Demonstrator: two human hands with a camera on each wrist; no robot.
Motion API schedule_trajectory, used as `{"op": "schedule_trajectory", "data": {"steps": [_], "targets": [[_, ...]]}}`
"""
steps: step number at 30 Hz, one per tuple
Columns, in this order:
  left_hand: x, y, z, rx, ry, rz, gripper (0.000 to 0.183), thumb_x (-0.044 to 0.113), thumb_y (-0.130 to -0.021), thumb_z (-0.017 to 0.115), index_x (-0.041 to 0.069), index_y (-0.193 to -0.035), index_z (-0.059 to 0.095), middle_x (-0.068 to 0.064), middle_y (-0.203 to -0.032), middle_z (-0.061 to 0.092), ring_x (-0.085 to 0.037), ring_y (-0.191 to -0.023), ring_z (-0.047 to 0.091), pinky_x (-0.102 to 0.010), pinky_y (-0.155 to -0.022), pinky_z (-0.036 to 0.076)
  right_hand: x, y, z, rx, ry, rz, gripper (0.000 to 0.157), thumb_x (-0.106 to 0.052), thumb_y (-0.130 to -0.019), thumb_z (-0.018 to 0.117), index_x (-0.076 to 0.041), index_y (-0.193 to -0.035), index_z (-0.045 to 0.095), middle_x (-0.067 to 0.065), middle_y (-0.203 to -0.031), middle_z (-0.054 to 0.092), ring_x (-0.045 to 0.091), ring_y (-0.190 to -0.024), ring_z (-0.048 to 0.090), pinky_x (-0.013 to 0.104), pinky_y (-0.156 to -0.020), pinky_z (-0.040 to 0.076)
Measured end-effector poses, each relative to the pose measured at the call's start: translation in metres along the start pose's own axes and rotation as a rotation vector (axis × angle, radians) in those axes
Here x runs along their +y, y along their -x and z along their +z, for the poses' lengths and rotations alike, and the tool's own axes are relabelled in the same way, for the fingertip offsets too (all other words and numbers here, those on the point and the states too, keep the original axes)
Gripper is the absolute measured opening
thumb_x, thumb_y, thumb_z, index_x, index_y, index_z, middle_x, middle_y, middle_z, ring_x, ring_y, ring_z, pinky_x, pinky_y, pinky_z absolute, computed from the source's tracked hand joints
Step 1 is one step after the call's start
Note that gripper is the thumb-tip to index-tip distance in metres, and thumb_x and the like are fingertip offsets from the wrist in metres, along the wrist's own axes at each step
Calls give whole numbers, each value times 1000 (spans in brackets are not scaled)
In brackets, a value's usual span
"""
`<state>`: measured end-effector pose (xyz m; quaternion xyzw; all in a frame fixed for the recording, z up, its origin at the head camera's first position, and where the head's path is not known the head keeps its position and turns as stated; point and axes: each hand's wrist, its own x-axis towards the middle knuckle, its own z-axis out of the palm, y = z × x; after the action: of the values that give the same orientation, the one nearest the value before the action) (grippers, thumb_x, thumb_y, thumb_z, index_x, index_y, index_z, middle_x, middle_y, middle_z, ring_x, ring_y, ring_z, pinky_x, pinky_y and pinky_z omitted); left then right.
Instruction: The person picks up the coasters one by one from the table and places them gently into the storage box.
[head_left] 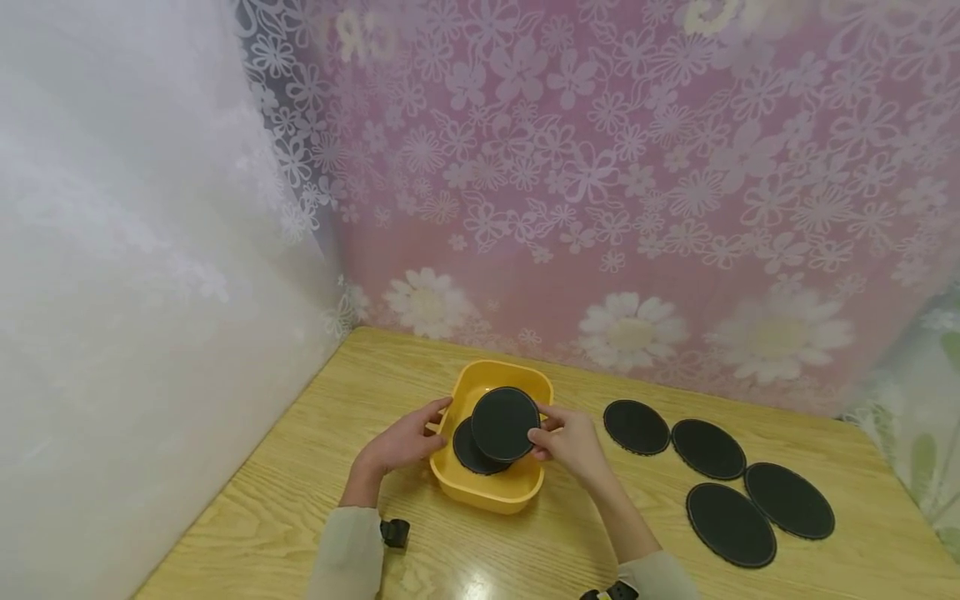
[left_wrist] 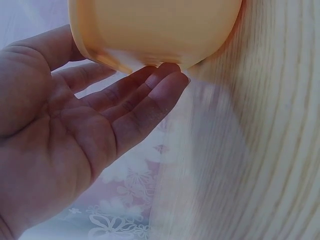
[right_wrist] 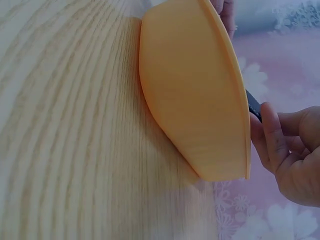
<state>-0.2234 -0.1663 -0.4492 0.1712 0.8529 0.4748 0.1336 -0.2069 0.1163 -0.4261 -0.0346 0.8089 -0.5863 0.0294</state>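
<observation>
In the head view, a yellow plastic basin [head_left: 487, 497] stands on the wooden table. My left hand [head_left: 401, 440] holds its left side. The left wrist view shows the thumb at the rim and the fingers [left_wrist: 165, 92] bent against the outer wall. My right hand [head_left: 572, 442] pinches a round black coaster [head_left: 506, 423] by its right edge, tilted over the basin. Another black coaster [head_left: 470, 454] lies on the basin floor, partly covered by the held one. From the right wrist, only a dark sliver of the held coaster [right_wrist: 254, 106] shows past the rim.
Several more black coasters lie flat on the table to the right, among them one near the basin [head_left: 636, 427] and one nearer the front [head_left: 731, 525]. A floral curtain [head_left: 525, 208] hangs behind the table [head_left: 480, 550], and a whitish sheet [head_left: 150, 292] borders its left side.
</observation>
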Motion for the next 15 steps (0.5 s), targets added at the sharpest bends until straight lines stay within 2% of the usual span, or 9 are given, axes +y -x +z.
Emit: {"op": "schedule_trajectory", "data": {"steps": [9, 15], "targets": [[0, -1, -1, -7, 24, 2, 64, 13, -99, 58, 11, -157, 30, -22, -141, 49, -35, -120, 56, -48, -90, 52, -12, -18, 19, -66, 243, 7, 45, 8, -84, 71, 5, -128, 64, 12, -76, 69, 32, -55, 68, 40, -56, 58], [0, 0, -2, -5, 30, -4, 64, 11, -98, 58, 11, -157, 31, -22, -142, 48, -35, -120, 57, -48, -91, 52, -15, -25, 27, -118, 303, 22, 42, 11, -83, 70, 9, -125, 64, 16, -78, 73, 34, -55, 69, 42, -57, 58]]}}
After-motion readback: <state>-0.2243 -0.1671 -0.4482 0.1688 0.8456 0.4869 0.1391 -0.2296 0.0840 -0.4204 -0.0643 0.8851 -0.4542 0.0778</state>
